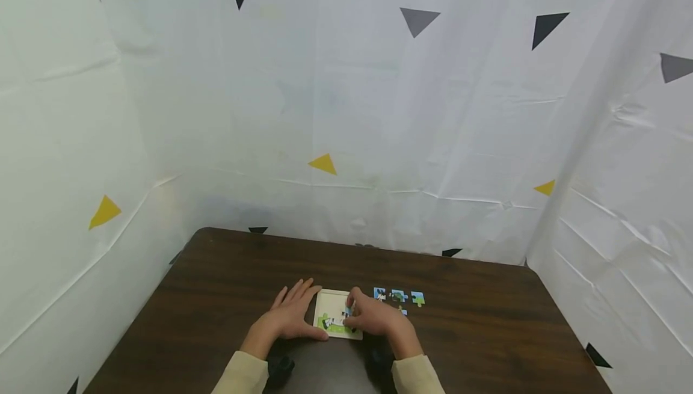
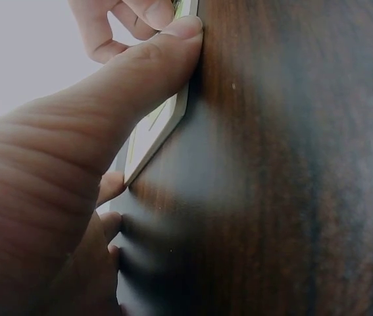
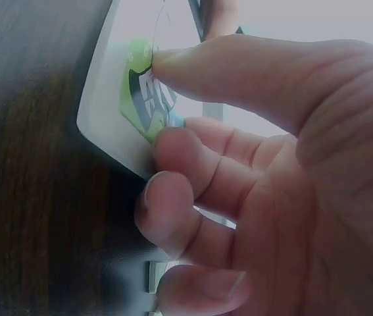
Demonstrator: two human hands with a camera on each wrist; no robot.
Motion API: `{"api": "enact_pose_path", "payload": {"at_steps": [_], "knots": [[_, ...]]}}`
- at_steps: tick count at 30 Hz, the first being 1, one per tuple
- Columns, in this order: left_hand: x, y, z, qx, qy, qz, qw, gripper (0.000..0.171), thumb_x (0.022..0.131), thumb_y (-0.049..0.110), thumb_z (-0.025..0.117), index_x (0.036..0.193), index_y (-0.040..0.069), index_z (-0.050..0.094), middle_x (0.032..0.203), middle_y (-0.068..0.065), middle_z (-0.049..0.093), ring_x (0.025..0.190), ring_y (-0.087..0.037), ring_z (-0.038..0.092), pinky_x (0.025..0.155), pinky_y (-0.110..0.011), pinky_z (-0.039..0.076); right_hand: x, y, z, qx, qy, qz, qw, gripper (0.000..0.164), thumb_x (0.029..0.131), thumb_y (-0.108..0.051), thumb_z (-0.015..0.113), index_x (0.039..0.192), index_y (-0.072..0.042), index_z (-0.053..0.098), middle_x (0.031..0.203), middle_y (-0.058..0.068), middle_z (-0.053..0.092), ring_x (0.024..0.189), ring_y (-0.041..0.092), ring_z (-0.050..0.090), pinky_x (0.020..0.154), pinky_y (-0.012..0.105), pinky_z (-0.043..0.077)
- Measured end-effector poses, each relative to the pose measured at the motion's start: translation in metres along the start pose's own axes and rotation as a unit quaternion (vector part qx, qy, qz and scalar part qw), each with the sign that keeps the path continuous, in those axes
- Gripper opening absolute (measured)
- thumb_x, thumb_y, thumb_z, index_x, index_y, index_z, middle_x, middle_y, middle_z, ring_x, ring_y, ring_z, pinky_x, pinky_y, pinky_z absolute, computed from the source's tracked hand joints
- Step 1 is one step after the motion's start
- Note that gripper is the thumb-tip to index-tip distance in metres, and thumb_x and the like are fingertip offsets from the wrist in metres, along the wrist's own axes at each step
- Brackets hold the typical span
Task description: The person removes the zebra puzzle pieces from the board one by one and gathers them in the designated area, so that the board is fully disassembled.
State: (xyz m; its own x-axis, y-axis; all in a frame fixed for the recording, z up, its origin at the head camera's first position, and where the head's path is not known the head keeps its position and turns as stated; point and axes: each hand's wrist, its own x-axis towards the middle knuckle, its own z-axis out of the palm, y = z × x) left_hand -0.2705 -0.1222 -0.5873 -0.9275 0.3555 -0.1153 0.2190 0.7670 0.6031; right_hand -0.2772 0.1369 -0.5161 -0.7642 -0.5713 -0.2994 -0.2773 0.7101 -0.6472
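A small pale wooden puzzle tray (image 1: 331,298) lies on the dark table, with fitted green, black and white pieces (image 1: 326,323) along its near side. My left hand (image 1: 289,317) steadies it with extended fingers at the left edge and the thumb along the near edge. Over the tray's right part, my right hand (image 1: 376,316) bends its fingers and pinches a puzzle piece (image 1: 347,311) showing blue, partly hidden by the fingers. In the right wrist view, thumb and fingertips meet close to a green, black and white picture (image 3: 148,95) inside the tray.
Right of the tray lie several loose puzzle pieces, among them a blue one (image 1: 379,293), a blue and dark one (image 1: 399,295) and a blue and green one (image 1: 417,298). Another (image 1: 403,311) is partly behind the right hand. A white patterned curtain (image 1: 357,111) surrounds the table (image 1: 487,322).
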Motion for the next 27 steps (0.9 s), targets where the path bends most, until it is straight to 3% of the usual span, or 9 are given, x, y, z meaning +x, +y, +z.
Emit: {"api": "enact_pose_path", "payload": {"at_steps": [11,19,27], "knots": [[-0.014,0.019,-0.012,-0.001,0.000,0.005,1.0000,0.125,0.074,0.079,0.084,0.168,0.013,0.034,0.180,-0.018,0.020,0.167,-0.045,0.014,0.130,-0.074,0.006,0.000,-0.001,0.000,-0.002,0.006,0.005,1.000,0.031,0.107,-0.023,0.069,0.124,-0.008,0.048,0.084,0.003,0.056,0.065,0.016,0.047,0.060,0.033,0.038],[-0.011,0.014,-0.009,-0.001,0.004,0.009,1.0000,0.124,0.075,0.080,0.083,0.169,0.016,0.032,0.180,-0.017,0.019,0.167,-0.044,0.013,0.130,-0.074,0.004,0.002,0.003,0.001,0.017,0.017,0.000,1.000,0.030,0.106,-0.021,0.071,0.122,-0.009,0.049,0.079,0.002,0.055,0.062,0.016,0.045,0.058,0.033,0.037],[-0.013,0.019,-0.011,-0.010,0.001,0.001,1.0000,0.124,0.074,0.077,0.085,0.168,0.014,0.034,0.180,-0.018,0.019,0.167,-0.046,0.013,0.130,-0.073,0.005,0.005,0.014,0.001,0.060,0.023,-0.014,0.998,0.030,0.103,-0.020,0.075,0.120,-0.008,0.052,0.072,-0.001,0.054,0.059,0.014,0.042,0.056,0.031,0.037]]}}
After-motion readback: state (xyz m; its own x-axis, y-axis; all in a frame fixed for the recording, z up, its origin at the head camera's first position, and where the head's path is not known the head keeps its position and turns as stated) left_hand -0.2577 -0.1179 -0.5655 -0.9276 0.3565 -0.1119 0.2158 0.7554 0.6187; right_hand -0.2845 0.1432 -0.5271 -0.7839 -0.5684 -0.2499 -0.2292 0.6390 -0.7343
